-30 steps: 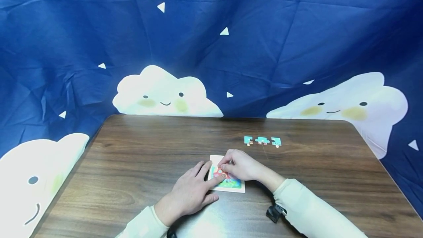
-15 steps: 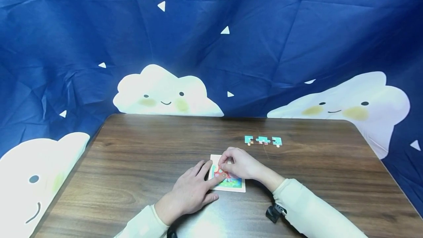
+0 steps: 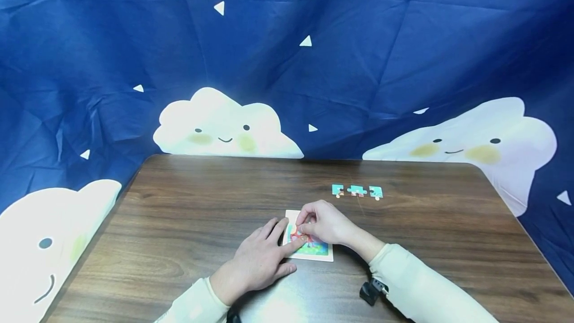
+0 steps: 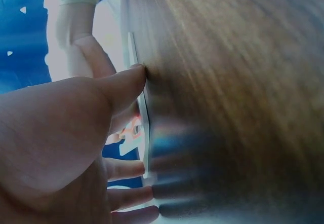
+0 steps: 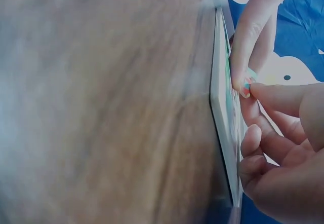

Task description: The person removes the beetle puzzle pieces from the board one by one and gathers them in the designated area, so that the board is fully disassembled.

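Note:
A jigsaw board with a pale border and a red, green and blue picture lies flat on the wooden table. My left hand has its fingers spread, index finger across the picture and other fingers at the board's left side. My right hand pinches a jigsaw piece between thumb and fingers, over the board's upper part. In the right wrist view, the piece is close to the board's surface, beside the left index finger. From the head, right fingers hide most of it. In the left wrist view, the piece appears tilted.
Behind the board, three loose jigsaw pieces, a left one, a middle one and a right one, lie in a row on the table. A blue cloth with printed clouds hangs beyond the table's back edge.
Both hands stay almost in place. The right fingers shift only slightly over the board, still pinching the piece. The loose pieces have not moved on the table.

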Available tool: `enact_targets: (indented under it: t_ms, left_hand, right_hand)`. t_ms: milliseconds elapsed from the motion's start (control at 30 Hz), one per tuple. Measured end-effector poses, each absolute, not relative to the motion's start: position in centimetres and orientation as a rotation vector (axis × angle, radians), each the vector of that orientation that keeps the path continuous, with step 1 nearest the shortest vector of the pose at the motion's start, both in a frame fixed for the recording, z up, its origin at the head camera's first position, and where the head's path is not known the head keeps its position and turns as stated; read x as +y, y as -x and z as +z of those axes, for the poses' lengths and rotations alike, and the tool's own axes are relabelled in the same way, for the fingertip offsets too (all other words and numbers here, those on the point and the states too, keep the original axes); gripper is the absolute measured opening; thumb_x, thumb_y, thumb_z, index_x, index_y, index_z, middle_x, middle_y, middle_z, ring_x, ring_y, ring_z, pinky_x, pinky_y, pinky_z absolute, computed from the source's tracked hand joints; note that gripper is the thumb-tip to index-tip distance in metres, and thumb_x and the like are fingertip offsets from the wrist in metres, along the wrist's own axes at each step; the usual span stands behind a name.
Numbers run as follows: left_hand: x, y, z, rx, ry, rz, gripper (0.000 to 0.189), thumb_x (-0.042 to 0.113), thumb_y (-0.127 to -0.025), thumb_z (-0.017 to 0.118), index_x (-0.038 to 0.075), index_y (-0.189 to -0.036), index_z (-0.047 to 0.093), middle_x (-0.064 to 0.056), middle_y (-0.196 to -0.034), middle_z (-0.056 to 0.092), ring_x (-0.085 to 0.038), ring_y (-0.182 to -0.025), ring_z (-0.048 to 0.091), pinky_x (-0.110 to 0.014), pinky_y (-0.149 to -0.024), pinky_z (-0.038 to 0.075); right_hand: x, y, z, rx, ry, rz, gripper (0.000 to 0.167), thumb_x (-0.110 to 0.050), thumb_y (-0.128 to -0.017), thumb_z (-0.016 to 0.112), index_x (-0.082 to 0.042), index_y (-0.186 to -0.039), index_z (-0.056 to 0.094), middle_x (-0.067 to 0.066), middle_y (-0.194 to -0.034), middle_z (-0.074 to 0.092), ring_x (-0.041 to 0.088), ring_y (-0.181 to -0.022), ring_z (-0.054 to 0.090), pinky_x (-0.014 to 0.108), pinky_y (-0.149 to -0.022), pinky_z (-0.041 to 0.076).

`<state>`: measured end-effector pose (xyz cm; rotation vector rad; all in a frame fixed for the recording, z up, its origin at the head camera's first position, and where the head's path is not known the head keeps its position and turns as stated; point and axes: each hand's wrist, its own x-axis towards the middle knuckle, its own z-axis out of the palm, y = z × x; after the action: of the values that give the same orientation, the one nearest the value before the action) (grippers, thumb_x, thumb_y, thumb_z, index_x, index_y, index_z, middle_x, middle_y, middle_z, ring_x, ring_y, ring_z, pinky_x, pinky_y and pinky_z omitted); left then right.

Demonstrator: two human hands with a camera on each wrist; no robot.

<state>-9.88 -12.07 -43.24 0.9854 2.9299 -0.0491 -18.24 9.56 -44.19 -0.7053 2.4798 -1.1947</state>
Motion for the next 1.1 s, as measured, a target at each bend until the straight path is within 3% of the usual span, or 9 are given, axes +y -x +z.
enact_targets:
  t_ms: [233, 567, 833, 1100]
  left_hand:
    - [-12.0, 10.0, -43.3, 2.893, -0.943, -0.053, 0.059, 0.058, -0.105, 0.060, 0.046, -0.161, 0.049, -0.015, -0.169, 0.043, -0.037, -0.154, 0.047, -0.048, -0.118, 0.050]
    - [-11.9, 9.9, -43.1, 2.890, -0.943, -0.012, 0.057, 0.057, -0.104, 0.061, 0.045, -0.159, 0.052, -0.016, -0.168, 0.043, -0.038, -0.153, 0.047, -0.050, -0.116, 0.050]
    - [-11.9, 9.9, -43.2, 2.923, -0.973, -0.048, 0.059, 0.058, -0.103, 0.061, 0.045, -0.159, 0.051, -0.016, -0.165, 0.046, -0.038, -0.151, 0.050, -0.049, -0.114, 0.052]
    - [-12.0, 9.9, -43.3, 2.921, -0.962, -0.037, 0.058, 0.057, -0.103, 0.062, 0.045, -0.159, 0.052, -0.017, -0.165, 0.046, -0.039, -0.152, 0.049, -0.050, -0.115, 0.051]
  right_hand:
    - [9.5, 18.2, -44.2, 2.465, 0.624, -1.236, 0.003, -0.006, -0.093, 0.080, -0.005, -0.089, 0.079, -0.002, -0.076, 0.072, 0.006, -0.068, 0.057, 0.021, -0.062, 0.042]
    - [9.3, 18.3, -44.1, 2.466, 0.561, -1.256, 0.008, -0.004, -0.093, 0.078, -0.011, -0.088, 0.080, -0.005, -0.074, 0.069, 0.011, -0.067, 0.056, 0.023, -0.058, 0.041]
    - [9.9, 18.2, -44.0, 2.470, 0.599, -1.275, 0.004, -0.008, -0.095, 0.076, -0.008, -0.093, 0.080, -0.003, -0.081, 0.071, 0.011, -0.075, 0.060, 0.023, -0.066, 0.046]
    - [11.3, 18.4, -43.6, 2.491, 0.577, -1.320, 0.004, -0.009, -0.097, 0.075, -0.009, -0.097, 0.080, -0.001, -0.082, 0.071, 0.011, -0.073, 0.061, 0.023, -0.062, 0.049]
